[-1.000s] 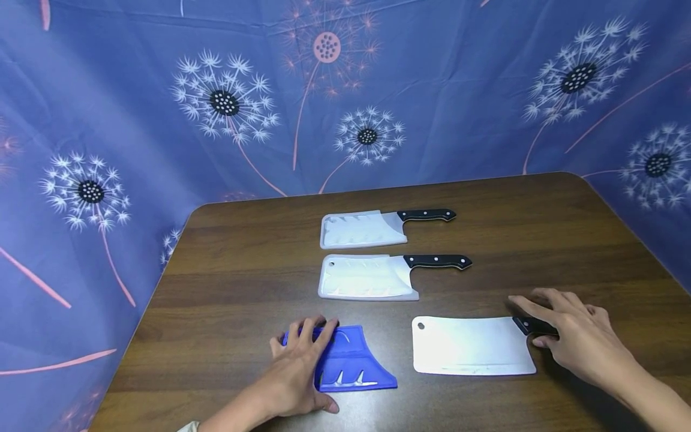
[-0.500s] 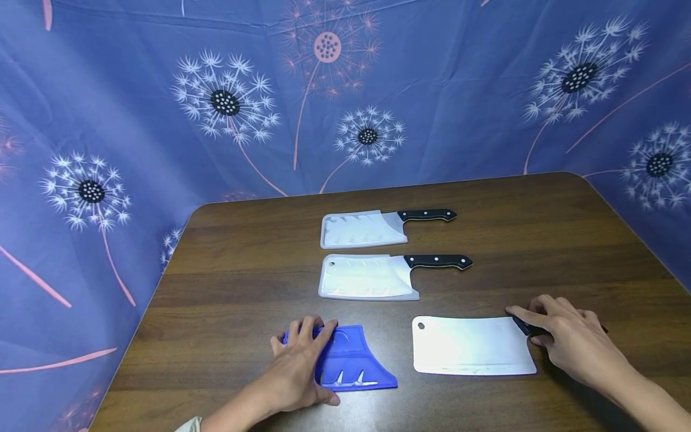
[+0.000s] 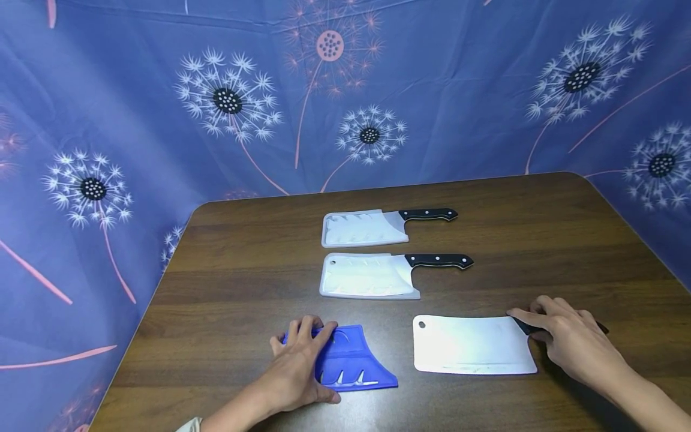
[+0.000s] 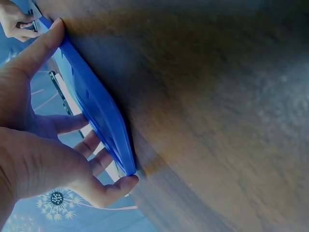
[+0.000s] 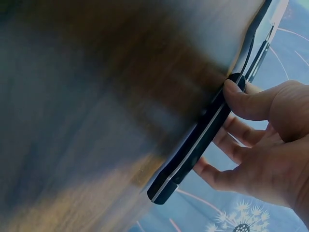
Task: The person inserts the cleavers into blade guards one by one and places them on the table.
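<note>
Cleaver with a wide silver blade: positioned on the right half of the wood-grain table, near the front, blade pointing left, small hole at its far left corner. Your right hand has hold of its black handle; in the right wrist view your thumb presses one side close to the blade, your fingers bent against the other, the gap between them only as wide as the handle. Whether the handle is raised off the wood, cannot tell.

Blue cover: on the table left of the blade, just beside it and apart from it, its slanted end towards the blade. Your left hand spans it, fingers spread wide and bent at the tips, thumb on the near edge, fingertips on the far edge and left end; you grip it by these edges. Pale sleeve shows at your left forearm.

Beyond your hands, two more cleavers lie one behind the other, handles to the right: nearer sheathed cleaver and farther sheathed cleaver, each blade in a whitish translucent cover. Blue cloth with dandelion print hangs behind the table.
</note>
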`<state>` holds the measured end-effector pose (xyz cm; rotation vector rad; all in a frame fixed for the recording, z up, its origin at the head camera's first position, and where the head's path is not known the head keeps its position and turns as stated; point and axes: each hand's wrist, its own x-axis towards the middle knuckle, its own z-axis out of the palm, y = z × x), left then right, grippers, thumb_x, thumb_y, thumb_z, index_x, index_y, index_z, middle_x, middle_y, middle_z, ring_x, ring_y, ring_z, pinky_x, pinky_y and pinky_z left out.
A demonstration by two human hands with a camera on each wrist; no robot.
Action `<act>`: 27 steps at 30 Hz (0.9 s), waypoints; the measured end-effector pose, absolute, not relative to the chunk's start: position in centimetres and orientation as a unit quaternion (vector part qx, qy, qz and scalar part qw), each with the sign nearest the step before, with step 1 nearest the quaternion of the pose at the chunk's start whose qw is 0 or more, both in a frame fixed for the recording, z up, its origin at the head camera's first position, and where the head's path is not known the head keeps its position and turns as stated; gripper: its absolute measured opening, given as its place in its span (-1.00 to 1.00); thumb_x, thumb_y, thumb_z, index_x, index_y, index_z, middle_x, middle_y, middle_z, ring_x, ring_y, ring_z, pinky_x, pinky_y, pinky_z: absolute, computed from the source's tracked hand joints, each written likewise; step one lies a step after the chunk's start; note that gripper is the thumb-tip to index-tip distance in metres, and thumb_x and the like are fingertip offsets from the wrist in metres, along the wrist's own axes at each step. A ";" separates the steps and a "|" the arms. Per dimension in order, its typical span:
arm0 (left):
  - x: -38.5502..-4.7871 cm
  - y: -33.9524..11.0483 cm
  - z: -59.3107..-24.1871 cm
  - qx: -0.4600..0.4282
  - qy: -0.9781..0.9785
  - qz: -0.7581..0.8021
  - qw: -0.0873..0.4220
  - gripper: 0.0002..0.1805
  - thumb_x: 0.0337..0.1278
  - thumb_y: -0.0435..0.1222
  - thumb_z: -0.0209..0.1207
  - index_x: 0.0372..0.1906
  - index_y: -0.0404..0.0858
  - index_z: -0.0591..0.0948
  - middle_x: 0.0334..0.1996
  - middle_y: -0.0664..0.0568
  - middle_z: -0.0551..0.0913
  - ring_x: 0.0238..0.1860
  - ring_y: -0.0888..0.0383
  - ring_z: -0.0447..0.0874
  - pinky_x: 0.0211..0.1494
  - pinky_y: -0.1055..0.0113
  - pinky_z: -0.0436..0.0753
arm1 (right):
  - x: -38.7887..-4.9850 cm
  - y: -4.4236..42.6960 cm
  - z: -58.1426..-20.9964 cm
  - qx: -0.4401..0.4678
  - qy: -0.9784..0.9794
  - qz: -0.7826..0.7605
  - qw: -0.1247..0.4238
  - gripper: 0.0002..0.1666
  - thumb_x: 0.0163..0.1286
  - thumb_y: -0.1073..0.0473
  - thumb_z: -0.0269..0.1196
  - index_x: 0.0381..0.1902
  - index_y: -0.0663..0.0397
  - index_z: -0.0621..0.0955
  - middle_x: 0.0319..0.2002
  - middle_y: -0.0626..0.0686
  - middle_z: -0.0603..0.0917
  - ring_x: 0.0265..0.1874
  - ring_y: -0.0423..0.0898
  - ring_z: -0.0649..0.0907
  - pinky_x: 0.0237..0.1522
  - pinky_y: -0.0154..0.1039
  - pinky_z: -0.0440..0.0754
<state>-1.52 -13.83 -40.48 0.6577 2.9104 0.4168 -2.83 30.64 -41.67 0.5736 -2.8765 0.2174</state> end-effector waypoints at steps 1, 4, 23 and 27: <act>-1.5 -13.8 -40.5 0.217 0.964 0.138 0.063 0.22 -0.75 0.15 0.58 0.34 -0.14 0.39 0.09 -0.02 0.34 0.08 -0.05 0.27 -0.15 -0.14 0.28 | -2.8 30.7 -41.7 0.194 -0.973 0.073 0.100 -0.29 -0.32 0.50 0.50 -0.07 -0.01 0.73 -0.37 -0.10 0.50 -0.41 -0.11 0.47 -0.51 -0.18 0.27; -1.5 -13.8 -40.5 0.214 0.964 0.141 0.066 0.22 -0.75 0.15 0.58 0.34 -0.14 0.40 0.09 -0.02 0.34 0.08 -0.05 0.27 -0.13 -0.16 0.27 | -2.8 30.8 -41.7 0.198 -0.972 0.075 0.102 -0.29 -0.34 0.53 0.49 -0.09 0.00 0.74 -0.37 -0.11 0.50 -0.40 -0.13 0.47 -0.52 -0.19 0.26; -1.4 -13.8 -40.2 0.212 0.961 0.162 0.076 0.20 -0.71 0.10 0.59 0.35 -0.16 0.40 0.10 -0.03 0.33 0.09 -0.05 0.25 -0.10 -0.18 0.20 | -2.4 30.9 -41.3 0.196 -0.966 0.100 0.133 -0.22 -0.35 0.68 0.24 -0.05 0.12 0.68 -0.26 0.08 0.54 -0.28 0.06 0.50 -0.42 0.14 0.38; -1.4 -13.7 -40.1 0.213 0.962 0.158 0.064 0.21 -0.75 0.10 0.60 0.34 -0.16 0.41 0.09 -0.02 0.34 0.07 -0.03 0.26 -0.11 -0.17 0.22 | -2.3 30.8 -40.6 0.188 -0.965 0.113 0.143 -0.18 -0.36 0.70 0.13 -0.02 0.15 0.65 -0.23 0.10 0.53 -0.24 0.09 0.48 -0.35 0.21 0.34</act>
